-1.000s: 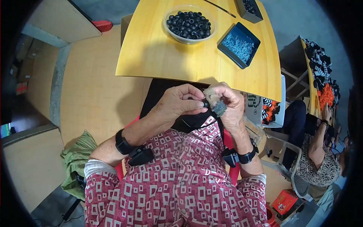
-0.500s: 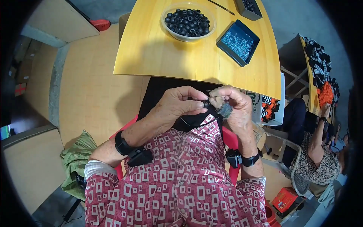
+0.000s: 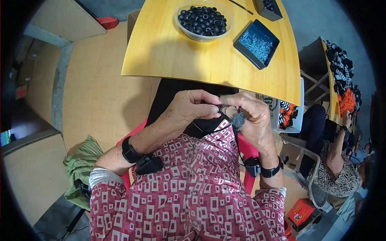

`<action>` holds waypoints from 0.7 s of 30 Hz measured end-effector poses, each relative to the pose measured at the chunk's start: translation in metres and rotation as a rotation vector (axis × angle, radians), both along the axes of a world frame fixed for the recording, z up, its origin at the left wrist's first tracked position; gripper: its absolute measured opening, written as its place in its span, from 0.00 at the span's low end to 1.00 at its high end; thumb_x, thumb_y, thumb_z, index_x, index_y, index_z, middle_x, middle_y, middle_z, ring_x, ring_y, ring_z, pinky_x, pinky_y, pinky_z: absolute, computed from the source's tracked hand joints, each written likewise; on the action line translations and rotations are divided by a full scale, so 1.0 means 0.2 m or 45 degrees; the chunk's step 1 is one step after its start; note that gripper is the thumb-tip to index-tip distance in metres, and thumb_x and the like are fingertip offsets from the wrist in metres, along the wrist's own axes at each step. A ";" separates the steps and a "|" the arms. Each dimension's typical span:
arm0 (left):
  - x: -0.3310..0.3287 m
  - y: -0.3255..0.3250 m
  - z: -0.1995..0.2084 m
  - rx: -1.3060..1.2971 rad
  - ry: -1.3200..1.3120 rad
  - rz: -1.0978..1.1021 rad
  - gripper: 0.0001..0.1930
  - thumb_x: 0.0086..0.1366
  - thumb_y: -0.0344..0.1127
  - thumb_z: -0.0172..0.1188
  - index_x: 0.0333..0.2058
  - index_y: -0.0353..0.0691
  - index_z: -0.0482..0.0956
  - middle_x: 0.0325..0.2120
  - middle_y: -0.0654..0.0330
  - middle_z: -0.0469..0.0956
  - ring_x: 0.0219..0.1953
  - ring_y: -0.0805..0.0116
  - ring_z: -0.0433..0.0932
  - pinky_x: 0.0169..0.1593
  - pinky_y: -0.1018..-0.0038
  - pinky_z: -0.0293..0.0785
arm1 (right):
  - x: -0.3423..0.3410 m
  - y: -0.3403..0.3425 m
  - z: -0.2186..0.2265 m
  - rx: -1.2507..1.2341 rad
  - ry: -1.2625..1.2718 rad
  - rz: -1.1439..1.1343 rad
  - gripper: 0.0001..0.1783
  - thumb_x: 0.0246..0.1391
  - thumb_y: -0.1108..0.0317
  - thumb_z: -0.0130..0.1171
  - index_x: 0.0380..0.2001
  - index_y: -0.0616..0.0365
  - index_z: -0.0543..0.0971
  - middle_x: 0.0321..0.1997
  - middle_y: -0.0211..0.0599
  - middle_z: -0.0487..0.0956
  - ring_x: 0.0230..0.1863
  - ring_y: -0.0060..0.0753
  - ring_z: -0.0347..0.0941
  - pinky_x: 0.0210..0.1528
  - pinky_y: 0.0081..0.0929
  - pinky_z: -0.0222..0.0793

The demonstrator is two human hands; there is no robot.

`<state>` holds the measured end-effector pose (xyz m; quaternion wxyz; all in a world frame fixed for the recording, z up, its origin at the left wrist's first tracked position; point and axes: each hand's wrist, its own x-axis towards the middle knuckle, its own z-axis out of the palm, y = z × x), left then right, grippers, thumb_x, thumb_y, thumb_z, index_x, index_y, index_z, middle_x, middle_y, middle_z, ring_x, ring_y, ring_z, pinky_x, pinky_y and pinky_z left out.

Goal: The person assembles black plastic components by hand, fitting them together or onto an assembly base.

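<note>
Both hands meet just above the lap, fingertips nearly touching. The left hand [image 3: 189, 110] is curled, its thumb and forefinger pinched on a thin black cord [image 3: 209, 130] that droops in a loop toward the shirt; the right hand [image 3: 249, 116] is closed around a small grey fuzzy tuft [image 3: 238, 120], held against its fingers with a pale bit showing just at 11 o'clock of the tuft. Compared with a second ago the hands have barely shifted in place: they stay together in the same spot over the lap, while the tuft has turned a little within the right fingers and the left fingers have closed in nearer to it. That reads, as a judgement, as fine work still under way on the tuft, not a finished piece being set down. The tuft thus lies between the two hands, touching the right one and just at 3 o'clock of the left fingertips. Each wrist carries a black band with a small black box. Beyond the hands, at 12 o'clock, stands the yellow table [image 3: 169, 52]; on it a pale bowl [image 3: 203, 36] of black beads sits at the far edge, and at 1 o'clock a black tray [image 3: 257, 42] of tiny silvery bits, well apart from the hands. At 3 o'clock another person [image 3: 337, 168] sits at a second table with black and orange pieces. A green cloth [image 3: 80, 168] lies on the floor at 8 o'clock.
</note>
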<state>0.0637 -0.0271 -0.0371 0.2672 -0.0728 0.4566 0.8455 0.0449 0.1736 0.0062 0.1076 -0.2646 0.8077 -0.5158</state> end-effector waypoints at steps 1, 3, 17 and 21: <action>0.00 0.00 0.00 0.000 0.001 0.000 0.11 0.59 0.25 0.63 0.42 0.34 0.79 0.34 0.59 0.80 0.36 0.70 0.82 0.43 0.81 0.79 | 0.02 -0.01 0.00 -0.051 -0.061 -0.078 0.17 0.42 0.85 0.58 0.39 0.62 0.79 0.35 0.36 0.77 0.38 0.28 0.75 0.39 0.22 0.70; 0.00 -0.01 0.01 0.012 0.006 -0.002 0.11 0.59 0.25 0.63 0.42 0.34 0.79 0.35 0.59 0.80 0.36 0.71 0.82 0.43 0.81 0.79 | 0.03 -0.01 0.00 -0.101 -0.121 -0.152 0.18 0.42 0.85 0.57 0.40 0.61 0.79 0.36 0.36 0.77 0.38 0.30 0.75 0.38 0.23 0.70; -0.06 0.03 0.10 0.239 -0.017 0.140 0.12 0.62 0.26 0.60 0.45 0.33 0.76 0.39 0.59 0.78 0.43 0.69 0.79 0.48 0.81 0.78 | 0.15 -0.12 -0.14 -0.818 -0.538 -0.557 0.08 0.58 0.75 0.55 0.42 0.60 0.73 0.31 0.33 0.79 0.28 0.18 0.74 0.30 0.12 0.69; -0.08 0.08 0.14 0.224 0.029 0.259 0.12 0.62 0.26 0.59 0.45 0.34 0.76 0.37 0.61 0.77 0.40 0.75 0.78 0.44 0.83 0.77 | 0.13 -0.16 -0.18 -1.073 -0.591 -0.549 0.09 0.61 0.69 0.54 0.43 0.58 0.71 0.33 0.33 0.77 0.31 0.20 0.73 0.34 0.16 0.70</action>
